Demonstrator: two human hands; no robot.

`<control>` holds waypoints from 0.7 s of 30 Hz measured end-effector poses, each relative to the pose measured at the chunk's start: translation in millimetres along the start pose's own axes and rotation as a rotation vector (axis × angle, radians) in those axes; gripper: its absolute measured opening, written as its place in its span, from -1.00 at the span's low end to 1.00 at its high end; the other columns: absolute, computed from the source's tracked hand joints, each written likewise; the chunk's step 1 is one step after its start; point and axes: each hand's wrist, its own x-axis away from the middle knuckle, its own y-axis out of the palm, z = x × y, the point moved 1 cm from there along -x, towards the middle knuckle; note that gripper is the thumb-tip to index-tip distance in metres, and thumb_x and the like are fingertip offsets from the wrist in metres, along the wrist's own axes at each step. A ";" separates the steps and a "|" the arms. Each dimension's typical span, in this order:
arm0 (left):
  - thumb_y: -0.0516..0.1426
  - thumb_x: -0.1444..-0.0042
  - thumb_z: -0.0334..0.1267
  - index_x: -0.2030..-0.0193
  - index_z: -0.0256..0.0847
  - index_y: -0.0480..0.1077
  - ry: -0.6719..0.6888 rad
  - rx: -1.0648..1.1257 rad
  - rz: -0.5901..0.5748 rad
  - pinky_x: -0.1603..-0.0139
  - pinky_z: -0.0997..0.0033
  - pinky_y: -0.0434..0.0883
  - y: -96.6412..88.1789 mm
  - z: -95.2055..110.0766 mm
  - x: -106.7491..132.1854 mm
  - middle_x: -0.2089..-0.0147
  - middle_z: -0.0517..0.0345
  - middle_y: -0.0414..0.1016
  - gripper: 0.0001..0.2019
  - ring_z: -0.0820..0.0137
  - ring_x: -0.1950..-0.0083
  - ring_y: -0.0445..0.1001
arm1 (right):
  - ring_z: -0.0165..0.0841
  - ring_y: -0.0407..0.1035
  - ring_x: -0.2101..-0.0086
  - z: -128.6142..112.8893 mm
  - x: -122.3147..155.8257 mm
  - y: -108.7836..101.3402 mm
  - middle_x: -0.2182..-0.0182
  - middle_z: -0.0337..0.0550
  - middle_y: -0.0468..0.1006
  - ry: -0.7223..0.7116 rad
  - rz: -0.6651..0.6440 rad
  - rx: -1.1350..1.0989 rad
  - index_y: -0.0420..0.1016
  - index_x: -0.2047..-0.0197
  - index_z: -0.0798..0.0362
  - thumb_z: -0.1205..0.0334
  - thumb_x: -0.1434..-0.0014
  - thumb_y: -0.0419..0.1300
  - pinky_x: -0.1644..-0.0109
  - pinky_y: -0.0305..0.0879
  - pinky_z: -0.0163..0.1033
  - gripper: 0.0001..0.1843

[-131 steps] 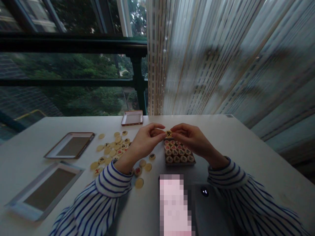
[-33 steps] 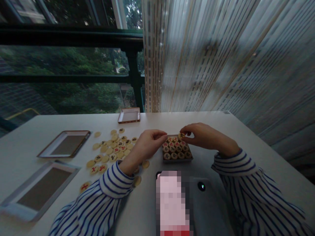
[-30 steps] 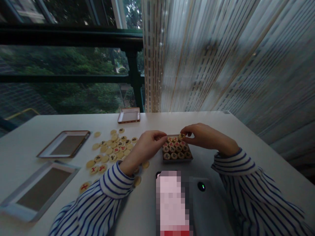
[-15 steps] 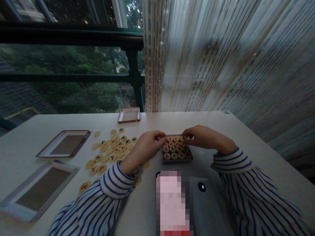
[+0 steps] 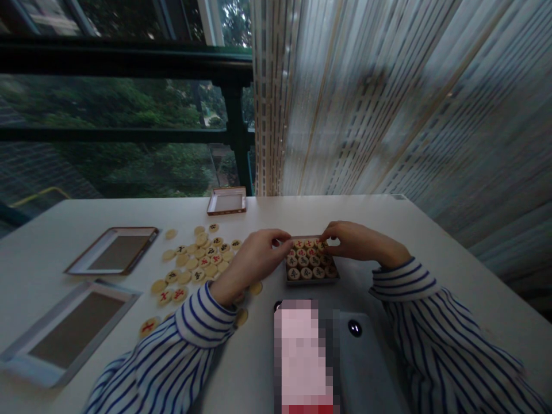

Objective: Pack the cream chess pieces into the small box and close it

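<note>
A small open box (image 5: 313, 282) holds rows of round Chinese chess pieces (image 5: 306, 273), with red and black characters facing up. My left hand (image 5: 263, 253) is at the box's far left corner, its thumb and index finger closed around the edge there. At the far right corner, my right hand (image 5: 356, 240) has its thumb and index finger pinched on a chess piece (image 5: 321, 245), which the fingertips partly cover. Loose chess pieces (image 5: 200, 253) lie scattered left of my left forearm, some showing characters and others blank side up.
Two open trays or lids, one brown-rimmed (image 5: 111, 229) and one pale (image 5: 17, 351), lie on the left. A smaller box lid (image 5: 226, 213) sits at the table's far edge. Nearest me are a blurred-out phone-like object (image 5: 302, 351) and a grey device (image 5: 366, 362).
Both hands stay at the box with hardly any movement. Beside my right fingertips, the corner piece looks slightly shifted, and more red of its neighbour shows.
</note>
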 end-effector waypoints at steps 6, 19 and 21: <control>0.02 -0.09 -0.10 0.19 -0.19 0.50 0.004 0.006 -0.008 0.23 0.38 0.35 -0.6 1.0 0.4 0.27 0.09 0.56 -0.69 0.35 0.30 0.46 | -0.27 0.36 0.21 4.1 -1.7 3.2 0.22 -0.06 0.49 -0.013 0.008 -0.042 0.53 0.22 0.03 0.10 -0.05 0.13 0.09 0.25 -0.22 -0.72; 0.01 -0.11 -0.10 0.20 -0.16 0.50 0.028 -0.018 -0.004 0.25 0.38 0.33 -0.4 1.8 2.6 0.27 0.10 0.57 -0.70 0.36 0.31 0.47 | -0.25 0.36 0.22 5.7 -3.0 3.5 0.23 -0.04 0.49 -0.027 -0.006 -0.049 0.54 0.20 0.03 0.11 -0.06 0.13 0.10 0.25 -0.21 -0.71; 0.01 -0.10 -0.11 0.20 -0.16 0.50 0.025 -0.027 -0.005 0.25 0.38 0.33 -0.7 2.4 3.1 0.27 0.10 0.56 -0.70 0.35 0.31 0.47 | -0.25 0.36 0.21 6.3 -2.9 3.2 0.23 -0.04 0.50 -0.034 -0.013 -0.052 0.54 0.20 0.03 0.11 -0.06 0.13 0.10 0.25 -0.20 -0.71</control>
